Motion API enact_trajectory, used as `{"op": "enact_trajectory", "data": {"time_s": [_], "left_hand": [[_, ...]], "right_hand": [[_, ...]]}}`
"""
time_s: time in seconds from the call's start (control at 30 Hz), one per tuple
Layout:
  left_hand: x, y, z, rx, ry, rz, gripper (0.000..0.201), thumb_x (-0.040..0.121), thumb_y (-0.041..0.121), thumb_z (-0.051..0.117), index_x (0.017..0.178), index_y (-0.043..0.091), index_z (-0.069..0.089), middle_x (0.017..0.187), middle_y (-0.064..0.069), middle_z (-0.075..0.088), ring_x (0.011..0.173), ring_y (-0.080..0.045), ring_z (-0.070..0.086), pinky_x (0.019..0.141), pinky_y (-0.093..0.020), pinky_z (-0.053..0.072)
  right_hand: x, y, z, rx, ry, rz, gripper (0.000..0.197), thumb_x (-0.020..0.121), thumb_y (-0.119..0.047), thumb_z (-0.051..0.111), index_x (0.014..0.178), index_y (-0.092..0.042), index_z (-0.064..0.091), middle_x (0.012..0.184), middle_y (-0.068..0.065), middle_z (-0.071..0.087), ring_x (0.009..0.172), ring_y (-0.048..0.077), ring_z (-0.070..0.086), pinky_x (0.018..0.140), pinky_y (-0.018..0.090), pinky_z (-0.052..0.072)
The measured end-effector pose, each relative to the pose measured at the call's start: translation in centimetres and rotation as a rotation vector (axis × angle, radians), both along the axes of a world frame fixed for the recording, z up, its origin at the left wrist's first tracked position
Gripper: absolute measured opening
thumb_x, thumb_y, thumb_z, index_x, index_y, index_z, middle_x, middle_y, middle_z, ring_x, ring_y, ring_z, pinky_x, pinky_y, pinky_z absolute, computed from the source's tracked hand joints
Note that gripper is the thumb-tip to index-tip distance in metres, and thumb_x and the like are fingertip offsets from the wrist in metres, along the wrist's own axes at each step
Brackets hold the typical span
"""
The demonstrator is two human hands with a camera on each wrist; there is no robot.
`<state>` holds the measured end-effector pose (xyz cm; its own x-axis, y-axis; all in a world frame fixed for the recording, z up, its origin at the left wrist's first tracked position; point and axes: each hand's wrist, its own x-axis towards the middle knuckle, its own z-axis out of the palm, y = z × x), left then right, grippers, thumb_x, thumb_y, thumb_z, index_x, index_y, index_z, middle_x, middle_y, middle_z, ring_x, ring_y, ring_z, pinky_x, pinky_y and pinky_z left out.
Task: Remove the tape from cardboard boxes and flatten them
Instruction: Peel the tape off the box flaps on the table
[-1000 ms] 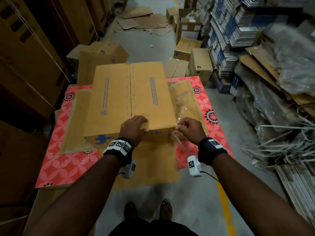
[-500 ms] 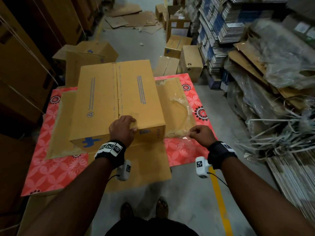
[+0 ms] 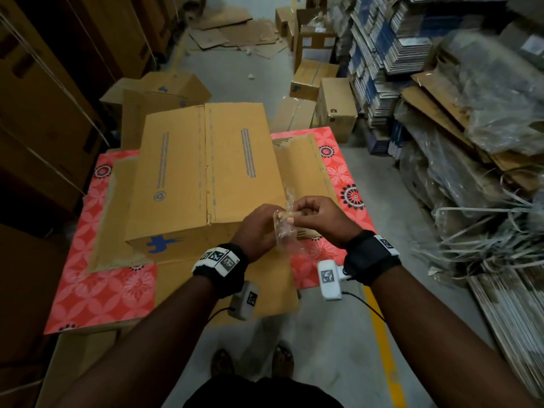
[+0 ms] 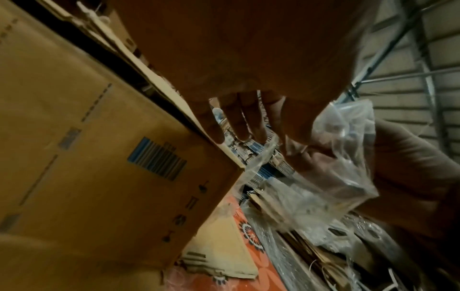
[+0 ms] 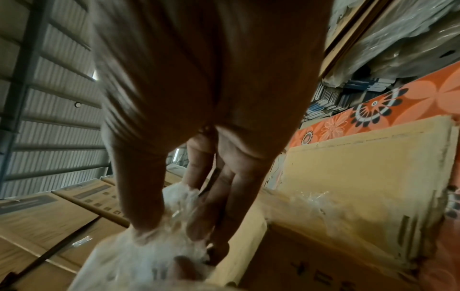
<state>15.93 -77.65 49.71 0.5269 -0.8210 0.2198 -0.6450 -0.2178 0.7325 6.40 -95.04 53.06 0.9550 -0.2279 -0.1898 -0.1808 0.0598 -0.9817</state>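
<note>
A long brown cardboard box (image 3: 206, 172) lies on a table with a red flowered cloth (image 3: 103, 290), its side flaps (image 3: 306, 172) spread flat. Above the box's near right corner both hands meet on a crumpled strip of clear tape (image 3: 282, 228). My right hand (image 3: 294, 216) pinches the tape between thumb and fingers, plain in the right wrist view where the tape (image 5: 174, 236) bunches white. My left hand (image 3: 272, 223) holds the same strip from the left; the left wrist view shows the tape (image 4: 336, 167) by its thumb, beside the box's end face (image 4: 99, 157). The tape hangs free of the box.
Stacked boxes (image 3: 335, 107) and flattened cardboard (image 3: 235, 30) lie on the floor beyond the table. Piles of plastic-wrapped cardboard and strapping (image 3: 485, 172) fill the right side. Tall cartons (image 3: 44, 98) line the left. A yellow floor line (image 3: 382, 334) runs by my feet.
My right hand drew the tape off to the right, then brought it back to the middle. My left hand left the box's near edge and rose to meet it on the tape.
</note>
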Motion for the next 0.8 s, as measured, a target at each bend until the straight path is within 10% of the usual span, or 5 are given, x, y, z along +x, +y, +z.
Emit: {"op": "enact_trajectory", "data": {"time_s": [0.2, 0.37, 0.57, 0.67, 0.8], "left_hand": [[0.9, 0.1, 0.2, 0.02, 0.255, -0.063, 0.079, 0.075, 0.022, 0.081, 0.136, 0.027, 0.032, 0.136, 0.004, 0.051, 0.119, -0.007, 0.052, 0.093, -0.023, 0.049], [0.1, 0.4, -0.7, 0.136, 0.087, -0.214, 0.026, 0.083, 0.029, 0.07, 0.1, 0.01, 0.068, 0.105, -0.003, 0.066, 0.092, -0.02, 0.061, 0.078, -0.04, 0.053], [0.2, -0.8, 0.3, 0.009, 0.258, -0.075, 0.085, 0.075, 0.016, 0.081, 0.143, 0.02, 0.031, 0.138, 0.001, 0.046, 0.112, -0.015, 0.054, 0.093, -0.03, 0.051], [0.0, -1.9, 1.3, 0.072, -0.014, -0.217, 0.035, 0.082, 0.016, 0.071, 0.115, 0.007, 0.064, 0.114, -0.012, 0.065, 0.1, -0.028, 0.063, 0.08, -0.024, 0.044], [-0.5, -0.3, -0.6, 0.238, 0.073, -0.198, 0.03, 0.086, 0.04, 0.059, 0.095, 0.013, 0.069, 0.091, -0.005, 0.069, 0.082, -0.019, 0.063, 0.069, -0.027, 0.044]], "right_hand": [[-0.9, -0.1, 2.4, 0.019, 0.052, 0.236, 0.013, 0.081, 0.006, 0.072, 0.089, 0.003, 0.063, 0.066, -0.003, 0.068, 0.058, 0.006, 0.062, 0.055, 0.017, 0.049], [-0.8, -1.5, 3.5, -0.008, -0.023, 0.135, 0.028, 0.073, 0.015, 0.073, 0.083, -0.004, 0.055, 0.068, -0.007, 0.066, 0.062, 0.005, 0.062, 0.06, 0.017, 0.052], [-1.6, -1.3, 5.4, 0.009, 0.084, 0.455, 0.03, 0.073, 0.013, 0.074, 0.087, -0.008, 0.058, 0.072, -0.004, 0.066, 0.066, 0.009, 0.061, 0.064, 0.021, 0.052], [-1.9, -0.8, 7.2, 0.006, 0.045, 0.491, 0.03, 0.074, 0.019, 0.07, 0.087, -0.005, 0.059, 0.072, -0.004, 0.068, 0.064, 0.007, 0.063, 0.061, 0.017, 0.052], [-1.7, -2.3, 7.2, -0.103, -0.084, 0.102, 0.031, 0.073, 0.014, 0.074, 0.089, -0.008, 0.059, 0.079, 0.002, 0.065, 0.07, 0.01, 0.062, 0.066, 0.019, 0.054]]}}
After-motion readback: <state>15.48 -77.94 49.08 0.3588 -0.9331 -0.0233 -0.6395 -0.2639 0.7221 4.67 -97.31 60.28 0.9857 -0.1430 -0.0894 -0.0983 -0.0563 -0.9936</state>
